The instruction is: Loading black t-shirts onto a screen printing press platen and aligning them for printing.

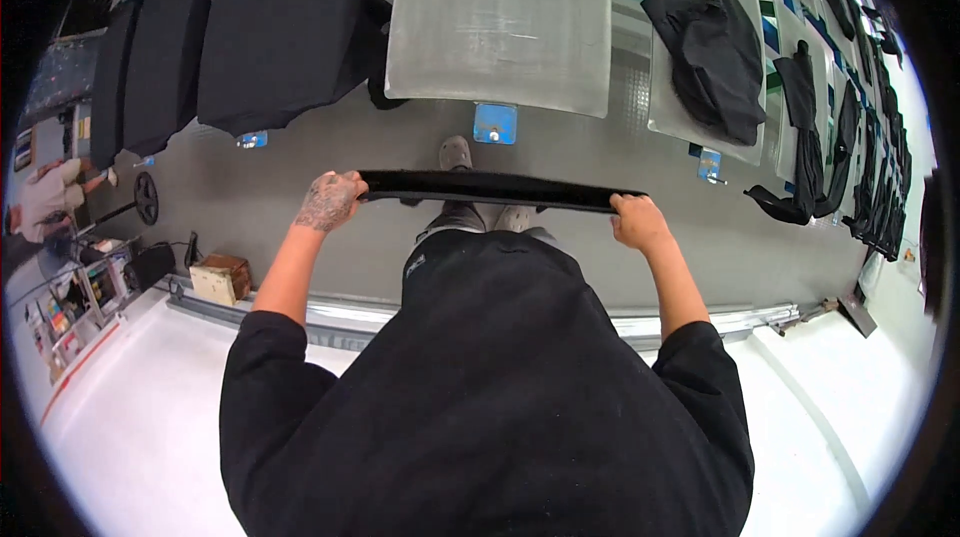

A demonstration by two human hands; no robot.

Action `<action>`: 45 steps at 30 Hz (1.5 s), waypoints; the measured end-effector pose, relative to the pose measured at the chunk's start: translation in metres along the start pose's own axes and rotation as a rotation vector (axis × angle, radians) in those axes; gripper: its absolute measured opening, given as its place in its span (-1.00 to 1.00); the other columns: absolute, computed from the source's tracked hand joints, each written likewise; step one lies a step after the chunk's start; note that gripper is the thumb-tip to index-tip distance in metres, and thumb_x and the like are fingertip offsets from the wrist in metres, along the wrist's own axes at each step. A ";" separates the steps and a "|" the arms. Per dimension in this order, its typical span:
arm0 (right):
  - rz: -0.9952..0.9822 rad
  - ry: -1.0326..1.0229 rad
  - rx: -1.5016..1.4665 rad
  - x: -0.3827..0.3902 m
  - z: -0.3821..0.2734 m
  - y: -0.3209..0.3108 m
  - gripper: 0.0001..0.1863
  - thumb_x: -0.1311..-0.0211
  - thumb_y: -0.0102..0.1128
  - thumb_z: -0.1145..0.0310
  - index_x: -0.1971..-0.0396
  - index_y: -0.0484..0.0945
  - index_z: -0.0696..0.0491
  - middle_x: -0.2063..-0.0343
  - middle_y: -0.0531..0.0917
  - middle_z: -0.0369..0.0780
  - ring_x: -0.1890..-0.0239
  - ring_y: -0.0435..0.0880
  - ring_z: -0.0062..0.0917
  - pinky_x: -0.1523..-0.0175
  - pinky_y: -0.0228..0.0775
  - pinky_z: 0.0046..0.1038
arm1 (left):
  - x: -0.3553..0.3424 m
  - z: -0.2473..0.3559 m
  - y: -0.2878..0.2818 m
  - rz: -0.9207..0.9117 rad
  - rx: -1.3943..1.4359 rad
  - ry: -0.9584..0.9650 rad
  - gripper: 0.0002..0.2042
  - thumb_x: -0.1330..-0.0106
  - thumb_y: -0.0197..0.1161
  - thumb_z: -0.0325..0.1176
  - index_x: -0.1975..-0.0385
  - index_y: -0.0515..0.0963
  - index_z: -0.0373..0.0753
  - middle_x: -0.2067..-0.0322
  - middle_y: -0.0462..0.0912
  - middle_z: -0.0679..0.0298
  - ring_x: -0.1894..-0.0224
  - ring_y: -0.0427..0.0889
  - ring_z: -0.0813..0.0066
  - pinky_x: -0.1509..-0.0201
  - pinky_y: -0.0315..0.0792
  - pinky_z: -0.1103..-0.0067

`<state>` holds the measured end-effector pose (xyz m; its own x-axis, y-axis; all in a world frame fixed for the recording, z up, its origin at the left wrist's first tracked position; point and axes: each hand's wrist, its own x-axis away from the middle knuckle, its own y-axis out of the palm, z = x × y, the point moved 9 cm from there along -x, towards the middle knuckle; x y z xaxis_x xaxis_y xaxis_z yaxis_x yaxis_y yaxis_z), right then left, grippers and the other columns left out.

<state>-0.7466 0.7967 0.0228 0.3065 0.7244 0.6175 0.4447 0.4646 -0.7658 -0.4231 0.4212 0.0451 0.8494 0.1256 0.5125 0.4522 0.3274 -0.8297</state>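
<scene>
A black garment [490, 189] is stretched level between my two hands at waist height. It shows as a long narrow band with a dark middle and paler edges. My left hand [335, 200] is closed round its left end, and my right hand [636, 220] grips the right end, thumb and fingers pressed together. Just ahead, beyond the cloth, a bare grey flat board [500, 22] with a blue bracket [495, 124] juts toward me. Neither hand touches the board.
Black garments cover boards to the left [285, 32]. Rumpled black cloth [710, 52] lies on the board to the right, with several more beyond. Behind me runs a metal rail [350, 323]. A box [220, 279], a handwheel [146, 199] and another person [50, 202] are at far left.
</scene>
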 end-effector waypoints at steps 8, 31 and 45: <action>-0.038 0.010 0.062 -0.056 -0.006 -0.003 -0.75 -0.04 0.19 0.48 0.26 0.73 -0.02 0.22 0.70 -0.23 0.00 0.64 -0.35 -0.26 0.30 -0.16 | -0.063 -0.037 -0.002 -0.010 -0.004 0.158 -0.75 -0.07 0.27 -0.57 0.25 0.65 -0.11 0.06 0.61 0.42 -0.16 0.52 0.40 -0.31 0.30 0.33; 0.700 -0.058 -0.290 -0.230 0.147 -0.279 -0.83 0.05 0.02 0.59 0.43 0.57 0.16 0.42 0.59 0.02 0.23 0.59 -0.03 0.08 0.39 -0.13 | -0.271 -0.133 -0.290 0.197 0.279 0.158 -0.77 -0.10 0.00 -0.64 0.37 0.62 -0.29 0.34 0.65 0.01 0.15 0.62 0.08 0.01 0.47 0.34; 0.331 -0.006 -0.087 -0.408 0.190 -0.386 -0.38 -0.13 0.41 -0.13 0.22 0.66 0.23 0.45 0.67 0.03 0.35 0.67 -0.24 0.14 0.46 -0.24 | -0.419 -0.240 -0.328 0.136 0.038 -0.069 -0.59 -0.32 0.33 -0.20 -0.14 0.56 -0.18 -0.11 0.62 0.09 -0.17 0.59 0.15 -0.25 0.45 0.35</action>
<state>-1.2032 0.4183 0.0328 0.4411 0.8318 0.3368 0.3924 0.1588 -0.9060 -0.8618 0.0364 0.0496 0.8810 0.2348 0.4107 0.3221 0.3383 -0.8842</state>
